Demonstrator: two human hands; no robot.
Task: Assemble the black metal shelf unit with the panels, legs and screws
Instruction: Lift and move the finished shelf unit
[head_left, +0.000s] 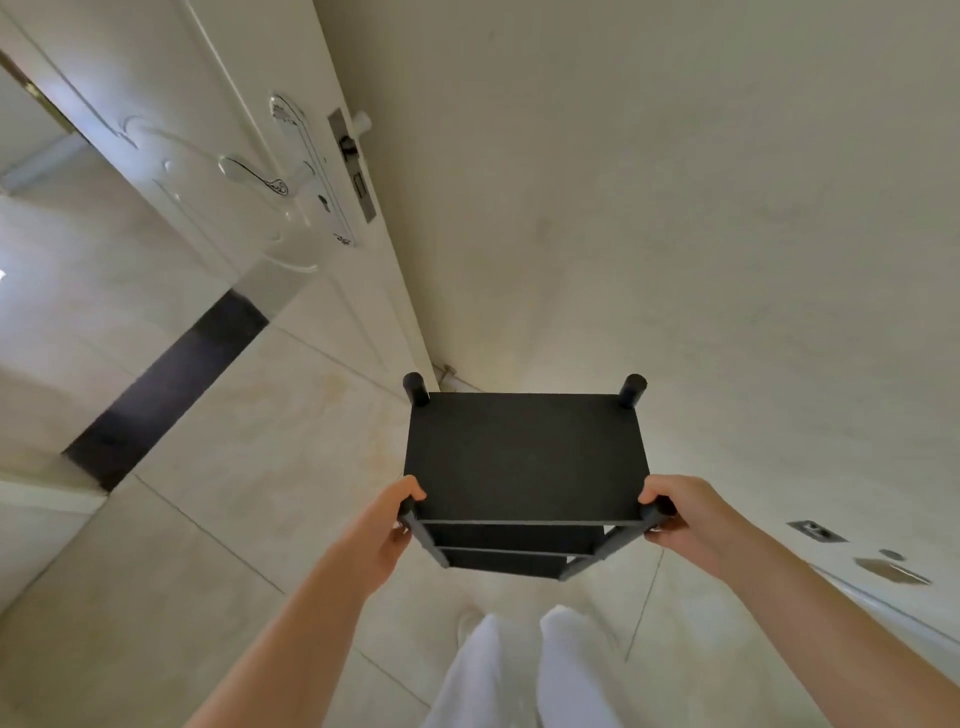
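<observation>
You have the black metal shelf unit (524, 457) standing upright in front of your feet, close to the pale plaster wall (675, 208) and just beside the edge of the open white panelled door (291, 322), and it looks fully built: a flat rectangular top panel with at least two lower panels visible beneath it, all carried on round black corner legs. Your left hand (387, 525) is wrapped around the near left leg just under the top panel, fingers curled tight onto the post, and your right hand (680, 519) mirrors it on the near right leg, fingers closed over the post top. Gripping both near legs high up gives you even control, so you can lift or slide the unit without racking the frame. The two far black leg tops (631, 389) stand proud of the top panel, which suggests the posts pass right through it. Whether the feet are resting on the glossy beige tiled floor (249, 467) or held just off it, you cannot tell from here. Judging by this, the assembly is done and you are positioning it against the wall.
</observation>
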